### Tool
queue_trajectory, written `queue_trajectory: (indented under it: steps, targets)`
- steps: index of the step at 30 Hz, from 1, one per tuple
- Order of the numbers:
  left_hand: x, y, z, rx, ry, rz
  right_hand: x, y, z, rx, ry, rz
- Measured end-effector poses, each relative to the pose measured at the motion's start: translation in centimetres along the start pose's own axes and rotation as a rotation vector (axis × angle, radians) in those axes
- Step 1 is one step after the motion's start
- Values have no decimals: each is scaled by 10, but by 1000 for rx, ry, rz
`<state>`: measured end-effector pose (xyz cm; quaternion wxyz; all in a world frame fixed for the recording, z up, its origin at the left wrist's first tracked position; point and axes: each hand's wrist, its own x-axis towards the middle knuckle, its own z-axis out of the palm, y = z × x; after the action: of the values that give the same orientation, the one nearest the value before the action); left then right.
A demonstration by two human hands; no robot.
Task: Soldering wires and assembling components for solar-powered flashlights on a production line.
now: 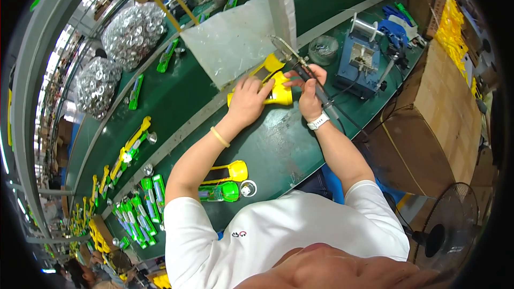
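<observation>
A yellow plastic housing (282,94) lies on the green bench in front of me. My left hand (248,98) rests over its left part with the fingers bent round it. In my right hand (310,92) is a soldering iron (321,95) with a dark handle and a black cable, slanting across the palm. The right fingertips reach to the housing's right end. Just beyond the housing a second yellow piece (273,63) shows, partly covered by the hand and the iron. What lies under my left palm is hidden.
A blue machine (357,59) and a clear round container (323,49) stand to the right. Nearer me lie another yellow housing (237,171), a green one (229,191) and a silver reflector (248,188). Several green units (134,214) fill the left; a cardboard box (423,123) flanks the bench.
</observation>
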<state>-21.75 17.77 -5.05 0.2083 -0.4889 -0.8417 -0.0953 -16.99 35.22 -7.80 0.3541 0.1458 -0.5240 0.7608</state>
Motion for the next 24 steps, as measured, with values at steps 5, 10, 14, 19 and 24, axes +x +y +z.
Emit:
queue_trajectory:
  steps: [5,10,14,19,24]
  targets:
    - [-27,21,-38,-18,-85,-115,7,-7,-8,-82,20,28]
    - [-56,27,-57,122,-136,-28,-3,-34,13,-36,33,231]
    - [-84,32,-81,-441,-472,-304,-49,-48,12,-59,-135,381]
    - [-126,-4,-142,-492,-360,-333,-103,-81,22,-18,-121,519]
    - [-210,-10,-143,-354,-470,-529,-133,-88,31,36,-219,628]
